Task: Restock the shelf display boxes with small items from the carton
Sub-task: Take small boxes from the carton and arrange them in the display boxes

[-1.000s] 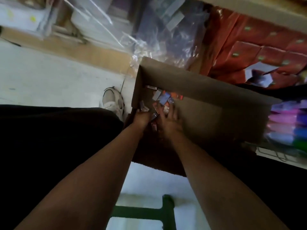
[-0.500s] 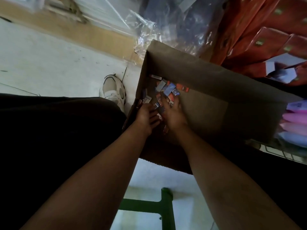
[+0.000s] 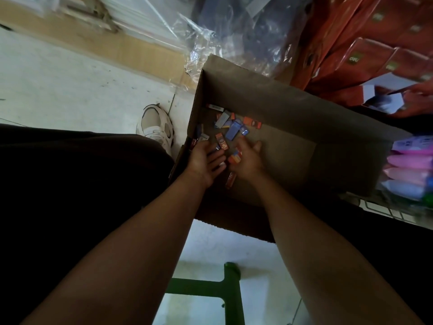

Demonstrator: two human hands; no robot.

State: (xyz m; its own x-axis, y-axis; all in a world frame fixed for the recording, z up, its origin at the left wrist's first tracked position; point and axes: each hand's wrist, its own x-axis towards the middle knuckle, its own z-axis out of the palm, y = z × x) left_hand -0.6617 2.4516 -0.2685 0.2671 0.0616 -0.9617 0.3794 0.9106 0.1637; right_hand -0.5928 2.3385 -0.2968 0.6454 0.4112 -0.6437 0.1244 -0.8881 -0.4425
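I stand over an open cardboard carton (image 3: 276, 106) on the floor, both bare arms reaching down into it. One carton is in view, its brown walls upright and its floor mostly bare on the right half. Behind it lie crumpled clear plastic wrapping (image 3: 210, 38) and a stack of red boxes (image 3: 365, 45), at least six by my count, though blur keeps me from an exact number. At the right edge, four pastel packs (image 3: 407, 170) sit side by side, pink to blue. Below my arms stands one green metal frame (image 3: 230, 289) on the pale floor, and one white sneaker (image 3: 155, 127) shows just left of the carton.

Inside the carton, small packets (image 3: 232, 130) in orange, blue and grey are scattered over the left part of the floor; I count roughly a dozen, some overlapping, so the tally is loose. One long blue packet (image 3: 233, 130) lies near the middle of the scatter, one orange packet (image 3: 252, 122) at its right end.

My left hand (image 3: 205, 160) rests among the packets by the carton's left wall, fingers curled over a few of them; how many it holds I cannot tell. My right hand (image 3: 248, 158) is just beside it, fingers bent around one orange-and-blue packet (image 3: 235, 158). One more orange packet (image 3: 230, 179) lies below, between my two wrists.
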